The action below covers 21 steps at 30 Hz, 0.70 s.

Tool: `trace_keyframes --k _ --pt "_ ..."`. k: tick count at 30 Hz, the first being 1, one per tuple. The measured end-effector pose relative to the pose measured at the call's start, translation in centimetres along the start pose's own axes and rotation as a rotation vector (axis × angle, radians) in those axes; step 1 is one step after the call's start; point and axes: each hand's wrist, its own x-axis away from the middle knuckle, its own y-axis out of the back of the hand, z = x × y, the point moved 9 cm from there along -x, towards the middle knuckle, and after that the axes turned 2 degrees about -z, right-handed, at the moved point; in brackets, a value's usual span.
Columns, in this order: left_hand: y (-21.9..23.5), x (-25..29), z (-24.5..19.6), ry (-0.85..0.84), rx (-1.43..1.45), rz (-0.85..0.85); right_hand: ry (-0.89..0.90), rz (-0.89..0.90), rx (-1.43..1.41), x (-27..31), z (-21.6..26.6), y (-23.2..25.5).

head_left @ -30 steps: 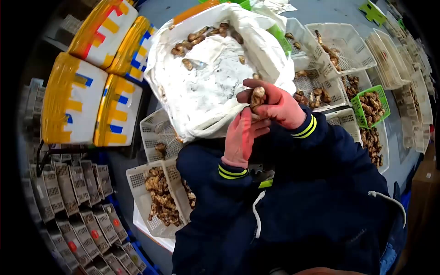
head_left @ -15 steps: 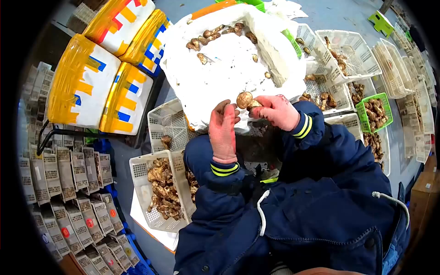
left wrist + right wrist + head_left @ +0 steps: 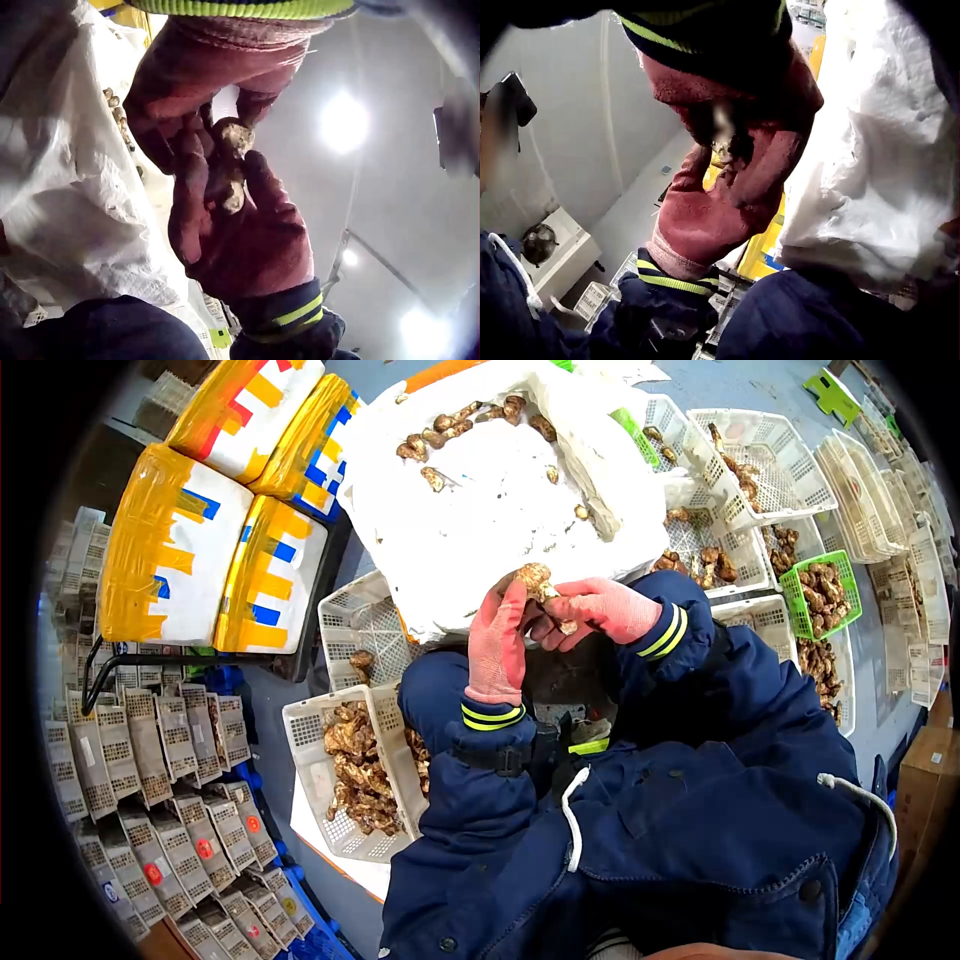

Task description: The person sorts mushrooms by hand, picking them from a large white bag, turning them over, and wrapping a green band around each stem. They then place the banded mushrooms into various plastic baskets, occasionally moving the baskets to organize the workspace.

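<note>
Both hands, in pink gloves, meet round one brown mushroom point(image 3: 535, 578) at the near edge of the white-lined box point(image 3: 440, 560). My left hand point(image 3: 497, 645) holds it from the left, thumb at the cap. From the other side my right hand point(image 3: 612, 612) pinches the stem, which slants down to the right. In the left wrist view the mushroom point(image 3: 236, 139) shows a pale, knobbly surface between the two thumbs. The right wrist view has the mushroom point(image 3: 724, 142) mostly hidden by gloved fingers. Several mushrooms point(image 3: 455, 425) lie along the box's far side.
A white basket point(image 3: 300, 745) heaped with mushrooms stands at lower left. White baskets point(image 3: 790, 500) and a green basket point(image 3: 850, 595) of mushrooms stand on the right. Taped foam boxes point(image 3: 280, 580) are stacked at upper left, above rows of small crates point(image 3: 175, 735).
The left hand, open beside the mushroom half a second ago, has moved in and taken hold of it. The mushroom has been turned, its stem now pointing down and right.
</note>
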Motion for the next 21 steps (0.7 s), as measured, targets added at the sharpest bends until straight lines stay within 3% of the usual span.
trace_keyframes --k 3,8,11,13,15,17,21 --pt "0.3 -0.1 0.2 -0.008 -0.059 -0.011 -0.001 0.081 -0.201 -0.1 -0.2 -0.4" --pt "0.6 -0.4 1.0 0.022 -0.033 0.017 -0.047 0.064 -0.293 -0.4 -0.9 -0.5" --pt "0.4 -0.3 0.9 0.032 0.014 0.01 -0.121 0.206 -0.523 -0.2 -0.9 -2.2" --pt "0.5 -0.3 0.8 0.036 0.054 -0.012 -0.123 -0.049 -0.194 0.4 -0.1 -1.0" --pt "1.6 -0.3 0.4 -0.01 -0.05 -0.148 -0.047 -0.096 -0.053 -0.2 -0.7 0.1" --pt "1.6 -0.4 0.6 -0.028 -0.072 -0.166 0.081 -0.167 0.214 -0.8 -0.9 1.1" --pt "1.1 -0.1 0.1 -0.068 -0.113 -0.166 0.085 -0.307 0.45 0.6 1.0 0.8"
